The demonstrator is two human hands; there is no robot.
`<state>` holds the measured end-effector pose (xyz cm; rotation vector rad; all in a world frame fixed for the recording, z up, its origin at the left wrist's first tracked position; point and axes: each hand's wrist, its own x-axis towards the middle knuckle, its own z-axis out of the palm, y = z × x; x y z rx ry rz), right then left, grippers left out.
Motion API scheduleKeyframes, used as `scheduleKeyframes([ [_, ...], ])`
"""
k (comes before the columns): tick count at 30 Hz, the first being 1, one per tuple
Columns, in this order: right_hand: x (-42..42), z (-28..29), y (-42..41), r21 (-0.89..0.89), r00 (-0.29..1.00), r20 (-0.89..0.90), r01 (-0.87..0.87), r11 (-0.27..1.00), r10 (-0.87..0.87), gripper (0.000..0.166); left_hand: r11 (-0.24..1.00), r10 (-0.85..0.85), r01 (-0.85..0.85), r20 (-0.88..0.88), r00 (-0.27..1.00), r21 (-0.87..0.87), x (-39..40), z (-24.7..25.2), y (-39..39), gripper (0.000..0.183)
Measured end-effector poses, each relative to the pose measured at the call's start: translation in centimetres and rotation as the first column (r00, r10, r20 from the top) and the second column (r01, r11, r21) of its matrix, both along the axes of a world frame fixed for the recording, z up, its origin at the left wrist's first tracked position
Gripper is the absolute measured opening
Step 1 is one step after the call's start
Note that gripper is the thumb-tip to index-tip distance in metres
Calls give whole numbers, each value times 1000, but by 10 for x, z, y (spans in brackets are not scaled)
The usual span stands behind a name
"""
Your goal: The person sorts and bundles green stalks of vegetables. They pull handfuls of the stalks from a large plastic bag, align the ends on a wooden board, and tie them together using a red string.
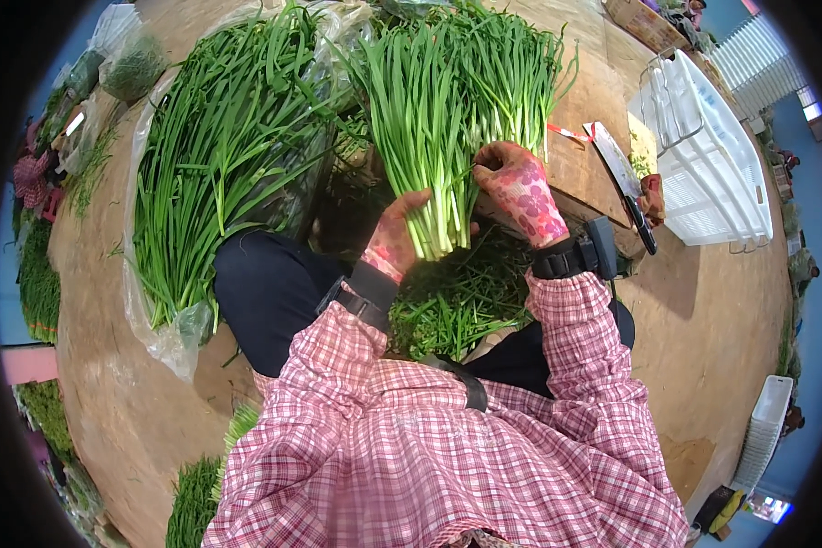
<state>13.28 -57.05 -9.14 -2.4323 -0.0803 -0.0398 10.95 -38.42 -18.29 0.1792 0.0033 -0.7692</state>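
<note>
My left hand, in a pink patterned glove, is closed around the pale stems of a bunch of garlic chives. My right hand, in a matching flowered glove, is curled at the right side of that bunch; whether its fingers pinch a stem is hidden. Behind it, a second bunch of chives lies on a wooden board. A large heap of chives rests on clear plastic at the left. Cut trimmings lie below my hands, between my legs.
A knife with a black handle lies at the board's right edge, beside a stained glove. Stacked white plastic crates stand to the right. More greens lie at lower left. Other people are at the far left and right.
</note>
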Motion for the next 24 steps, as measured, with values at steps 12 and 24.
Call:
scheduleKeyframes([
  [12,-90,27,17,835,885,-215,-53,548,412,10,920,188,-269,283,941,283,-13,5,-7,38],
  [24,-93,20,28,472,872,-151,-349,809,465,15,755,32,-294,415,909,586,9,-48,-2,38],
])
